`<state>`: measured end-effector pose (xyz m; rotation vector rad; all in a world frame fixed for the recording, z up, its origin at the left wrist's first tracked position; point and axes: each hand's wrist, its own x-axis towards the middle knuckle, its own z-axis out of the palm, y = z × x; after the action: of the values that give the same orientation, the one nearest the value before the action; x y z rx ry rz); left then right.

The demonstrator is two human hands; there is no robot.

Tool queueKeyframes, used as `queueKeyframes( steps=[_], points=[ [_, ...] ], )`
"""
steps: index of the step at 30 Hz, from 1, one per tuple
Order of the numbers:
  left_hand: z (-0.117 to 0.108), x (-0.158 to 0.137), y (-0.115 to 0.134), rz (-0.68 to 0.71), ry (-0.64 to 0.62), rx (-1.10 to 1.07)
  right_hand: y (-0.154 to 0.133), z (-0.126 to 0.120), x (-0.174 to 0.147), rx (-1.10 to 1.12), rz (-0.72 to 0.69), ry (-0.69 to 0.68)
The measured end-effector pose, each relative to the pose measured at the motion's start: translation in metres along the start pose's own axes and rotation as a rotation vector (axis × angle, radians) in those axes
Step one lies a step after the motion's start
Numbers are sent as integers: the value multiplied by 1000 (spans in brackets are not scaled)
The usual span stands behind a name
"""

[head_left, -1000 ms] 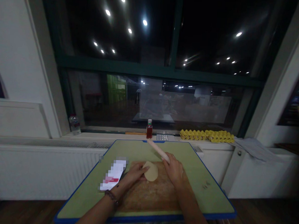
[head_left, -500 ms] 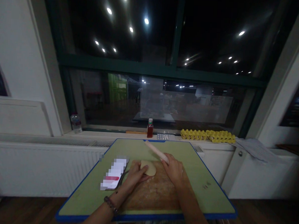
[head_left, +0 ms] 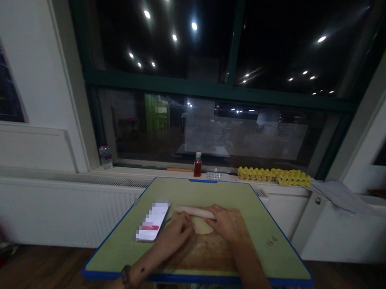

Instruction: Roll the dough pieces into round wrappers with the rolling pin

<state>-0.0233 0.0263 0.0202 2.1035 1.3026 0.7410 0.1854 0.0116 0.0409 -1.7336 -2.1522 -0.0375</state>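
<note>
1. The flat, pale piece of dough (head_left: 204, 227) lies on the wooden board (head_left: 204, 255), toward its far side, between your two hands; its left part is hidden behind your left hand.
2. The rolling pin (head_left: 193, 211) lies crosswise at the dough's far edge, its left end reaching beyond your left fingers. You cannot tell from this view how firmly it presses.
3. Your right hand (head_left: 224, 222) is closed over the pin's right end, with the thumb on the near side, close to the dough.
4. Your left hand (head_left: 176, 232) is at the dough's left edge, fingers bent inward and slightly blurred. Whether they pinch the dough or only rest by it, you cannot tell. You wear a beaded bracelet (head_left: 127, 279) on that wrist.
5. Left of the board, a phone (head_left: 154, 221) lies with its screen lit and partly pixelated.
6. Board and phone rest on your green table (head_left: 259, 237), which has a blue rim and a few dark marks at the right.
7. Beyond it, on the windowsill (head_left: 147, 172), stand a red bottle (head_left: 197, 167) in the middle, yellow egg trays (head_left: 273, 176) at the right and a clear bottle (head_left: 106, 157) at the far left.
</note>
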Motion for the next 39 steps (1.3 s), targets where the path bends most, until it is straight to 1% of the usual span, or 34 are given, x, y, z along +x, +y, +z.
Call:
queueKeyframes(
  steps=[1,2,3,5,7,9,10,12,14,15,17,20,23,27,29,31,33,34,35,37,39],
  points=[
    [-5,4,4,20,74,184,1,0,0,-2,-8,1],
    [-9,9,9,62,117,312,1,0,0,2,-20,0],
    [-11,16,13,137,166,389,1,0,0,15,-39,-5],
    [-8,32,18,272,250,488,1,0,-1,63,-72,-7],
    [1,52,16,307,274,523,2,2,0,113,-54,6],
    [13,72,10,264,247,522,4,9,3,132,34,35],
    [18,81,6,219,230,524,7,14,6,125,87,51],
    [27,95,-2,59,171,540,12,27,12,76,164,58],
    [31,102,-8,-32,117,557,17,39,19,-9,176,46],
    [32,103,-9,-56,97,565,19,43,22,-45,170,38],
    [32,100,-10,-61,89,582,19,47,26,-110,165,26],
    [33,89,-8,22,115,626,13,42,23,-167,176,17],
    [38,73,-8,107,113,668,8,38,8,-176,142,32],
    [45,52,-12,170,142,686,7,42,-16,-157,89,76],
    [46,49,-13,177,142,677,8,42,-20,-153,69,81],
    [44,54,-12,167,126,665,9,40,-14,-153,62,70],
    [40,67,-10,140,115,660,10,37,2,-153,83,42],
    [37,75,-8,113,116,662,11,36,12,-155,110,-3],
    [35,83,-6,78,126,660,12,35,23,-153,138,-56],
    [32,98,-4,30,157,651,14,36,43,-148,151,-72],
    [31,107,-3,4,182,643,17,39,55,-150,157,-73]
  ],
)
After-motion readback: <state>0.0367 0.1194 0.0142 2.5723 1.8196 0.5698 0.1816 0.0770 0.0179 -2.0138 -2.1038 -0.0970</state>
